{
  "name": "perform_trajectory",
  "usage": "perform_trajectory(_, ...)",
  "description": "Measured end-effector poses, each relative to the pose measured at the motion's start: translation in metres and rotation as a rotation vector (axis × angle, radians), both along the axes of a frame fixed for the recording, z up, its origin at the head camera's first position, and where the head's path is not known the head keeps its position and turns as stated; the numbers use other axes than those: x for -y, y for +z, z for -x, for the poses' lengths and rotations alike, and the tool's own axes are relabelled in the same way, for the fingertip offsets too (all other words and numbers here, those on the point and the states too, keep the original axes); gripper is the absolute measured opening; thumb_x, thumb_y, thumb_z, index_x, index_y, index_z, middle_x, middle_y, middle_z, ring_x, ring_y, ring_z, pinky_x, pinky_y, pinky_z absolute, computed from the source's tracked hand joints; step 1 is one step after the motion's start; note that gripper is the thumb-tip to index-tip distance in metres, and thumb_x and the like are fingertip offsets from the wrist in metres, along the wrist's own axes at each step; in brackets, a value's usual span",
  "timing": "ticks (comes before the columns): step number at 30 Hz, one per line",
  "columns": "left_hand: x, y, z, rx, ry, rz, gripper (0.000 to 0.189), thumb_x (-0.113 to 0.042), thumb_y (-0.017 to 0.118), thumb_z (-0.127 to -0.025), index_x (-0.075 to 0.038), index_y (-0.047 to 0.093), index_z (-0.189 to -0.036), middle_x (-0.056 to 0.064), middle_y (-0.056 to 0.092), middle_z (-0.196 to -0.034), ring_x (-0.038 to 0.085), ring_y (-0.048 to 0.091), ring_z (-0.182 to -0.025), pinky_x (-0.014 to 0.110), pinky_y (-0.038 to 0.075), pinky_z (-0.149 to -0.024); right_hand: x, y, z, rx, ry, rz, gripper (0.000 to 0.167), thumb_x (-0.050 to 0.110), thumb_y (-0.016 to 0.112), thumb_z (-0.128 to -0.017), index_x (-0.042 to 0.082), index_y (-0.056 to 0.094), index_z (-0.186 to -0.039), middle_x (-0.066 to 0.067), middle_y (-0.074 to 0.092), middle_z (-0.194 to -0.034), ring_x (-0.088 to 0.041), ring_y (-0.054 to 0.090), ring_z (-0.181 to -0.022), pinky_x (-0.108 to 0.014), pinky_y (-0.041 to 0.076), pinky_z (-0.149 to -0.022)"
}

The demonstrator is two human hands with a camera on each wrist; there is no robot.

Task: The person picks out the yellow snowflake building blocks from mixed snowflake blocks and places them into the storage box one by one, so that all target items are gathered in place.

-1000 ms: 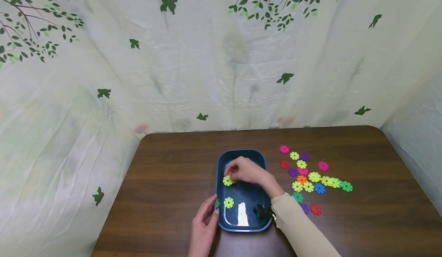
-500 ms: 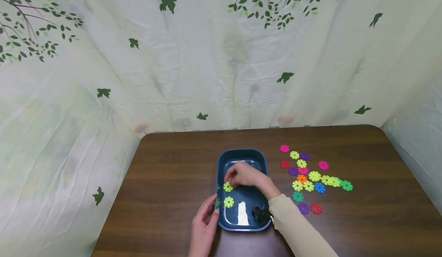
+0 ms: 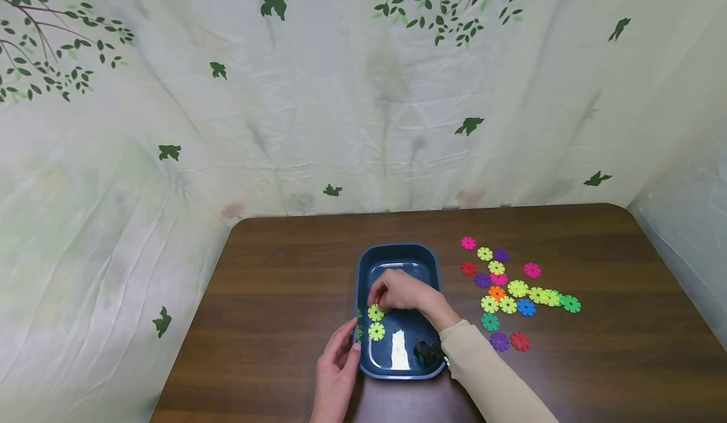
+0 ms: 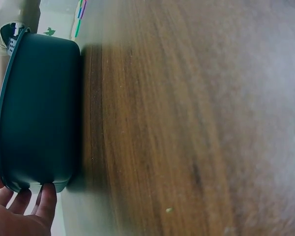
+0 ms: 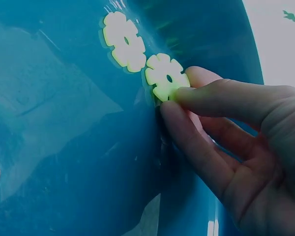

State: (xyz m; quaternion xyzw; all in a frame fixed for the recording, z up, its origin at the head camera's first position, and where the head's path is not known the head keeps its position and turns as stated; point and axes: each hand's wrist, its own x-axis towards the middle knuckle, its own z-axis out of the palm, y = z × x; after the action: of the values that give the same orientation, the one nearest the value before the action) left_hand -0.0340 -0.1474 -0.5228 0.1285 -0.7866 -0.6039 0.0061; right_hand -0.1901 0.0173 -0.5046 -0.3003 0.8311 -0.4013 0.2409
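Note:
My right hand [image 3: 404, 290] reaches into a dark blue plastic tray [image 3: 417, 331]. Between thumb and fingers it pinches a yellow-green flower-shaped plastic disc [image 5: 158, 74], low over the tray floor near the left wall. A second disc [image 5: 119, 43] of the same colour lies flat right beside it, the two edges nearly meeting. In the head view that second disc [image 3: 377, 331] is on the near side. My left hand [image 3: 336, 366] touches the tray's left side from outside; its fingertips [image 4: 48, 189] rest against the outer wall, with the thumb by the rim.
Flower discs in several colours are spread on the brown table [image 3: 284, 309] right of the tray, among them an orange disc [image 3: 496, 293], a blue disc [image 3: 526, 307] and a red disc [image 3: 519, 341]. A leaf-printed cloth [image 3: 341, 95] hangs behind the table.
My right hand has drawn the pinched disc toward me along the tray's left side, up to the lying disc. My left hand stays at the tray's side.

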Motion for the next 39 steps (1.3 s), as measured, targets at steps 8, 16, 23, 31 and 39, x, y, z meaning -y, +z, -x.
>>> perform_trajectory(8, -0.001, 0.0, 0.001, 0.037, 0.007, -0.004, 0.043, -0.004, 0.06, -0.095, -0.022, 0.061, -0.134, 0.006, 0.054, -0.139, 0.03, 0.051, -0.127, 0.043, 0.049, -0.097, 0.0, 0.001, -0.001, 0.017, 0.016, 0.011, 0.018, -0.005, 0.07, -0.083, 0.01, 0.078, -0.09, 0.002, 0.07, -0.083, -0.009, 0.059, -0.069, -0.023, 0.052, -0.065)
perform_trajectory(16, 0.0, -0.002, -0.001, -0.011, -0.012, -0.032, 0.043, -0.005, 0.062, -0.095, -0.018, 0.059, -0.136, 0.008, 0.052, -0.141, 0.029, 0.051, -0.127, 0.038, 0.05, -0.095, -0.004, 0.0, 0.0, 0.06, -0.006, 0.042, 0.018, -0.005, 0.07, -0.084, 0.008, 0.077, -0.095, -0.001, 0.071, -0.086, -0.01, 0.06, -0.071, -0.025, 0.053, -0.067)
perform_trajectory(23, -0.001, -0.001, -0.001, 0.002, -0.007, -0.008, 0.043, -0.005, 0.061, -0.095, -0.02, 0.06, -0.135, 0.007, 0.053, -0.14, 0.03, 0.051, -0.127, 0.042, 0.049, -0.097, -0.008, -0.001, -0.001, 0.083, -0.06, 0.092, 0.018, -0.004, 0.066, -0.086, 0.006, 0.075, -0.098, -0.003, 0.07, -0.086, -0.015, 0.063, -0.071, -0.027, 0.055, -0.067)
perform_trajectory(31, -0.001, -0.001, -0.001, 0.005, 0.0, 0.006, 0.042, -0.004, 0.061, -0.095, -0.02, 0.06, -0.135, 0.008, 0.054, -0.14, 0.031, 0.052, -0.126, 0.045, 0.049, -0.097, -0.014, 0.007, -0.009, 0.066, -0.119, 0.187, 0.02, -0.003, 0.062, -0.09, 0.001, 0.071, -0.108, -0.009, 0.069, -0.093, -0.02, 0.063, -0.069, -0.028, 0.055, -0.066)
perform_trajectory(39, -0.001, -0.003, -0.002, -0.011, 0.008, 0.006, 0.042, -0.003, 0.061, -0.095, -0.019, 0.061, -0.134, 0.007, 0.055, -0.138, 0.03, 0.053, -0.124, 0.041, 0.049, -0.096, -0.022, 0.031, -0.016, -0.018, -0.219, 0.176, 0.025, 0.007, 0.069, -0.09, 0.007, 0.07, -0.115, 0.0, 0.069, -0.099, -0.012, 0.062, -0.086, -0.029, 0.054, -0.077)
